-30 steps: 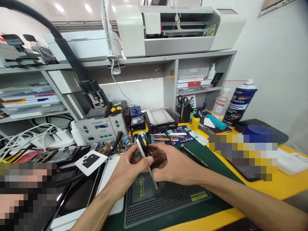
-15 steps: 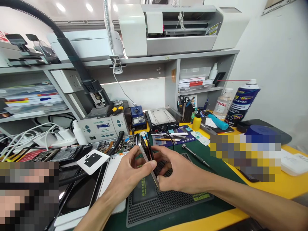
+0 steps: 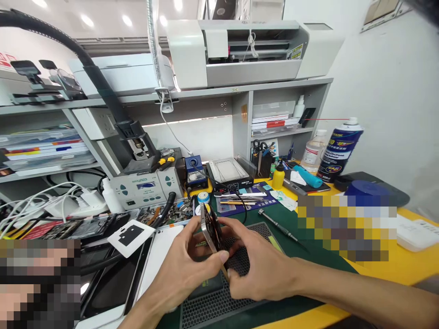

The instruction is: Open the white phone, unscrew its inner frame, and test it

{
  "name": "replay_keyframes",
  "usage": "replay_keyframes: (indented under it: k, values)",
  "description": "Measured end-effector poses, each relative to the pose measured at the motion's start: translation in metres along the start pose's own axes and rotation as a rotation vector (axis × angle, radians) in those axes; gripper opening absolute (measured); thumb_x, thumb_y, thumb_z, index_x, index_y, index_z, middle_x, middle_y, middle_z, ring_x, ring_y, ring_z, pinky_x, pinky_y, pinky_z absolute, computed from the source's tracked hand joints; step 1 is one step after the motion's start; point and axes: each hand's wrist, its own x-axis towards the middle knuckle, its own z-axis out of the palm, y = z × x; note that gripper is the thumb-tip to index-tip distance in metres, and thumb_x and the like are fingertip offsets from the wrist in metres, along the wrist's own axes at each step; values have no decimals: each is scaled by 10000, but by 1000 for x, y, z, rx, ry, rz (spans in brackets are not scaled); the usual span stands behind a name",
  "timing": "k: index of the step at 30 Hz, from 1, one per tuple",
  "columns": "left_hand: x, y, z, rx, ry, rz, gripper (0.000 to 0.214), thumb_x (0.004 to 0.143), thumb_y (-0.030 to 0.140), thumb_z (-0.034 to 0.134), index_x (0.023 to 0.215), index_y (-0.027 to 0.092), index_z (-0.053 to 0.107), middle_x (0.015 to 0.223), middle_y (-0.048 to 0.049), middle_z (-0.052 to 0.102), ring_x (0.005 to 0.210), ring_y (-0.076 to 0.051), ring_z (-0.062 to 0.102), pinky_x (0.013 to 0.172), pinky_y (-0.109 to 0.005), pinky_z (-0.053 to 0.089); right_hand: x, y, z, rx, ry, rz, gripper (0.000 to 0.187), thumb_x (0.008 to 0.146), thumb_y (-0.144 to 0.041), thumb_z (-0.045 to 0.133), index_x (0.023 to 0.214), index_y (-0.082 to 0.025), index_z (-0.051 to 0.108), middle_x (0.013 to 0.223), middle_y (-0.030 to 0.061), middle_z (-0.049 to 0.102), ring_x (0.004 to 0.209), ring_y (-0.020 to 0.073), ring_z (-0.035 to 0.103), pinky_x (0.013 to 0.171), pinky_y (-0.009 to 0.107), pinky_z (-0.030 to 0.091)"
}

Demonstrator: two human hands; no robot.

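Observation:
Both my hands hold an opened phone [image 3: 211, 227] tilted on its edge above the black honeycomb work mat [image 3: 222, 301]. My left hand [image 3: 187, 269] grips its metal frame from the left, thumb on the lower edge. My right hand [image 3: 255, 262] grips it from the right, fingers pressed against the exposed inner side. The phone's inside shows dark parts; what the fingertips touch is hidden.
A screwdriver [image 3: 279, 225] lies on the green mat [image 3: 302, 256] to the right. A white tablet back [image 3: 156, 256] and dark screens lie left. Behind stand a soldering station [image 3: 146, 186], a small heating plate [image 3: 228, 171], a blue spray can [image 3: 338, 151] and a yellow bottle [image 3: 278, 175].
The phone and both hands have come a little nearer and lower in view. My grip on the phone's lower end has tightened; the view tilted slightly down.

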Motion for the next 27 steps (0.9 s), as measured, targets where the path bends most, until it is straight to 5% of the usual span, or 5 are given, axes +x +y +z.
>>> replay_keyframes:
  k: [9, 14, 27]
  values:
    - [-5, 4, 7, 151, 38, 28, 481, 667, 333, 786, 1106, 224, 622, 1040, -63, 722, 963, -279, 674, 884, -374, 555, -8, 0, 2, -135, 25, -130, 855, 660, -142, 622, 1467, -232, 352, 1248, 62, 677, 1045, 244, 684, 930, 341, 547]
    - [-6, 2, 5, 339, 78, 36, 423, 650, 321, 770, 1032, 250, 601, 817, 0, 700, 814, -249, 682, 786, -336, 575, -9, 4, 4, -199, 22, -189, 892, 652, -159, 600, 1491, -190, 301, 1252, 99, 674, 1023, 283, 704, 902, 355, 558]
    - [-3, -27, -16, 652, 123, 271, 507, 612, 317, 777, 1095, 234, 643, 851, -5, 776, 739, -262, 755, 622, -285, 645, -10, 17, 11, -269, 73, -288, 954, 655, -237, 590, 1530, -129, 226, 1299, 175, 657, 1045, 345, 717, 835, 427, 601]
